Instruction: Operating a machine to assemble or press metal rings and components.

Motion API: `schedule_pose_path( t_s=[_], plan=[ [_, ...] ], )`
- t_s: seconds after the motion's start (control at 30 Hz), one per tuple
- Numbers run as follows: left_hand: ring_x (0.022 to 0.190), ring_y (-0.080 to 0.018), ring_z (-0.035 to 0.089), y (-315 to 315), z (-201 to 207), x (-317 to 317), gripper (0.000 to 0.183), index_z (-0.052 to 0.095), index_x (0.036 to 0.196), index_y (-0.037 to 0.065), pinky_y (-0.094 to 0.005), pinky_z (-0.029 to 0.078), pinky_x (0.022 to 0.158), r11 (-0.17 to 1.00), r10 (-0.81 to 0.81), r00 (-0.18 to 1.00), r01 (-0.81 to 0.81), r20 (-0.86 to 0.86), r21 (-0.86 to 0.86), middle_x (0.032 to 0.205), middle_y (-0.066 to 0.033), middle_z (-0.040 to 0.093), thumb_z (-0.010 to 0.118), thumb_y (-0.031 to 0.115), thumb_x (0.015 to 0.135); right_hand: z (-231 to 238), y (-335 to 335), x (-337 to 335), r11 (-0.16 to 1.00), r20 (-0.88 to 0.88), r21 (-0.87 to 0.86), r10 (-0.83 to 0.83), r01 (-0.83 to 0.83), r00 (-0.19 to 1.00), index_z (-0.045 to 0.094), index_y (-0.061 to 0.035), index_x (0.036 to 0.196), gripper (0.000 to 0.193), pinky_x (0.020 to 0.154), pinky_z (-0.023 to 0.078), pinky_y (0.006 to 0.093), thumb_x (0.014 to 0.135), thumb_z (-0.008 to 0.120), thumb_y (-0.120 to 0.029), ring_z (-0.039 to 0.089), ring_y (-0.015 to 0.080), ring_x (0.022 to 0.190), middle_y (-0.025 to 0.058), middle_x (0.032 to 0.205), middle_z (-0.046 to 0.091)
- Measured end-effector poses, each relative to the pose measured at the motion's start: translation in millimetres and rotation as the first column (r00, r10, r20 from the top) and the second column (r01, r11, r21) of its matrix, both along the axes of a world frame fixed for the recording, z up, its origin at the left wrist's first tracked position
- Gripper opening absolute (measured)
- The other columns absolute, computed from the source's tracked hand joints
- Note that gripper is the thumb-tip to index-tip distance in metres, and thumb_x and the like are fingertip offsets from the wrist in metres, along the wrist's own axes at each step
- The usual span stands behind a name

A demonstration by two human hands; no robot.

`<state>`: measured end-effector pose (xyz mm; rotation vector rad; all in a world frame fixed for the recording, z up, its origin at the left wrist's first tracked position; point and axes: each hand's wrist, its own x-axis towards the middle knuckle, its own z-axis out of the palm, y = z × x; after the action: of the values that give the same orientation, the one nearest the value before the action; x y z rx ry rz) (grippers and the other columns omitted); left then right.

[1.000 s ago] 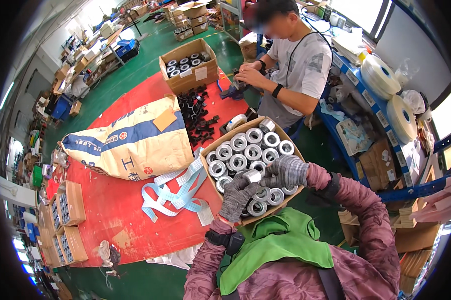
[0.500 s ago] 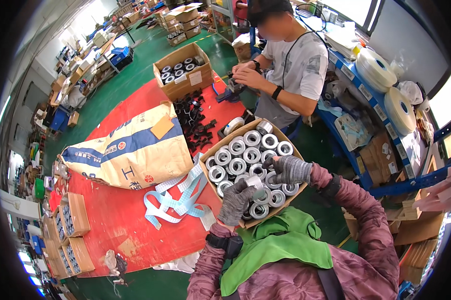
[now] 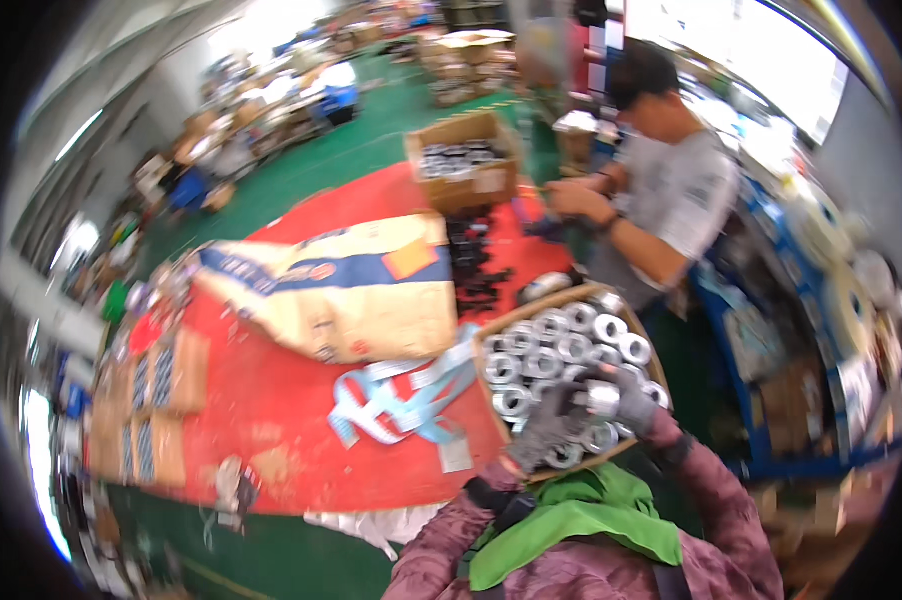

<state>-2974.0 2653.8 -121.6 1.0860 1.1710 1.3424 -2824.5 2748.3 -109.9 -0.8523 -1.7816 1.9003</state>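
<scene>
Both my hands wear grey gloves and meet over a cardboard box of silver metal rings. One short, thick ring sits between them, with my right hand closed on it. My left hand reaches over the near part of the box, its fingertips beside that ring. Motion blur smears the left fingers, so their grip is unclear.
On the red table lie a beige-and-blue sack, pale blue strips and black parts. Another box of rings stands beyond. A co-worker works at the far right, near a blue shelf.
The view has swung, so the scene sits further right and is blurred. My hands have come together; the ring from my left hand is now at my right hand.
</scene>
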Motion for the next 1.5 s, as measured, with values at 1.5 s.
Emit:
schedule_pose_path(
  t_s=[1.5],
  plan=[
    [0.074, -0.0165, 0.060, -2.8, 23.8, -18.1, 0.039, 0.056, 0.099, -0.001, -0.0305, 0.048, 0.066, 0.986, 0.136, 0.947, -0.156, -0.292, -0.049, 0.084, -0.0100, 0.064, 0.072, 0.024, 0.073, 54.8, 14.6, 8.1, 0.981, -0.012, 0.137, -0.136, 0.136, 0.991, 0.058, -0.0018, 0.108, 0.024, 0.070, 0.046, 0.0244, 0.086, 0.057, -0.012, 0.055, 0.0080, 0.079, 0.0012, 0.085, 0.061]
  ],
)
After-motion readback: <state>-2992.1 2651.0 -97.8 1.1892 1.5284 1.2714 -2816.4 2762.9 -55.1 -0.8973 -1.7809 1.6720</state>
